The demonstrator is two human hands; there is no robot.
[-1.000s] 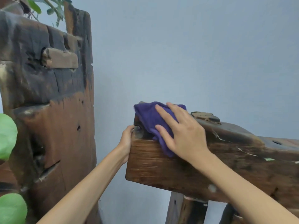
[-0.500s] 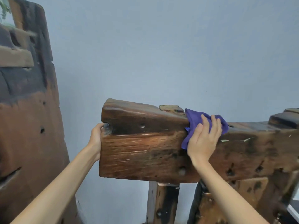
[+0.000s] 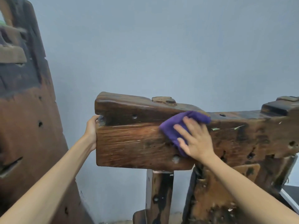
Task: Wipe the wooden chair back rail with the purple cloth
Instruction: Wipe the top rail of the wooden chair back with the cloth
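The wooden chair back rail point(image 3: 132, 139) is a thick, worn, dark-brown beam running across the middle of the view. My right hand point(image 3: 196, 139) lies flat with fingers spread on the purple cloth point(image 3: 174, 126), pressing it against the rail's front face just below the top edge. Part of the cloth is hidden under the palm. My left hand point(image 3: 92, 131) grips the rail's left end, fingers curled behind the wood.
A tall weathered wooden slab point(image 3: 27, 120) stands at the left, close to my left forearm. Chair uprights point(image 3: 159, 196) and a rough back panel point(image 3: 215, 196) hang below the rail. A plain blue-grey wall point(image 3: 161, 54) is behind.
My right hand slid the cloth from the rail's left end rightward along the top, then down onto the front face. The view shifted right; my left hand stayed on the rail's end.
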